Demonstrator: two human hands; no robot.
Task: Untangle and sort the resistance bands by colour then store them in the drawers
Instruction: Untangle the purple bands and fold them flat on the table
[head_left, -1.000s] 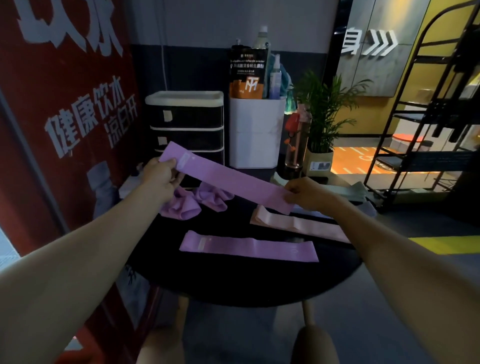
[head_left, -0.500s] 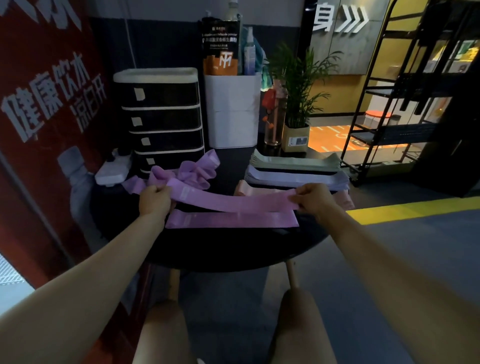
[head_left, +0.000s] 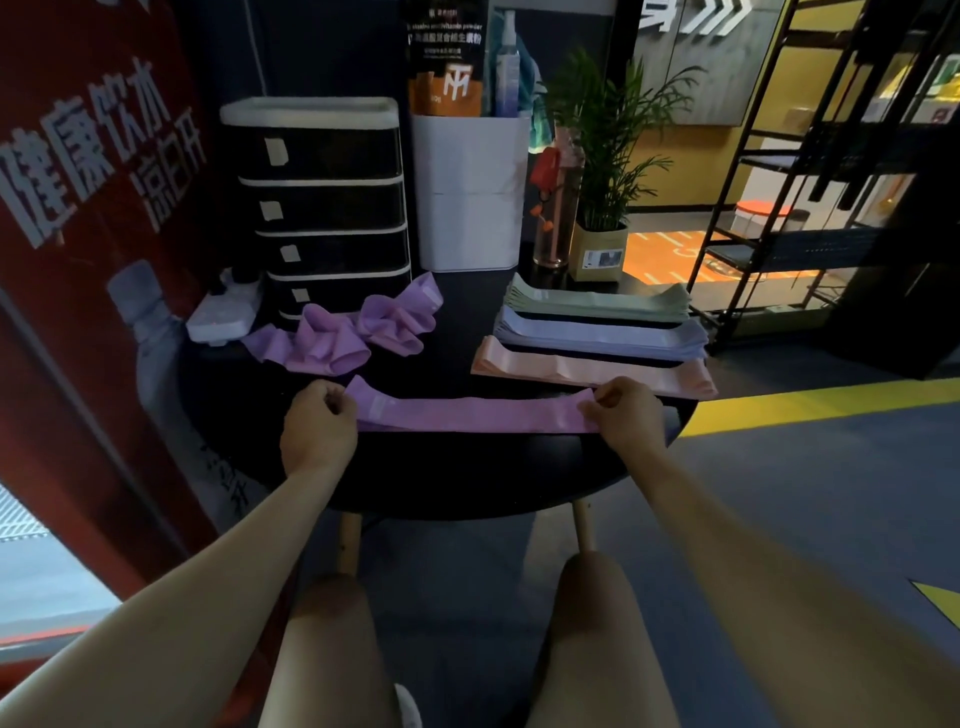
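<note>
— How far along is the sorting?

— A good way, I'd judge. Just behind the purple band (head_left: 475, 414) sit three flat piles: pink (head_left: 592, 370) nearest it, lavender-blue (head_left: 602, 338) next, green (head_left: 597, 303) farthest back.

— And the purple band itself?

— Stretched flat on the bench (head_left: 467, 478), seemingly over another purple one. The left hand (head_left: 319, 423) pinches its left end, the right hand (head_left: 623, 415) pinches its right end.

— What's left?

— A crumpled purple heap (head_left: 343, 332) behind the band, to its left, not yet untangled. Beyond that heap stands the drawer unit (head_left: 322, 208), every drawer closed, so storing looks not yet begun.
</note>
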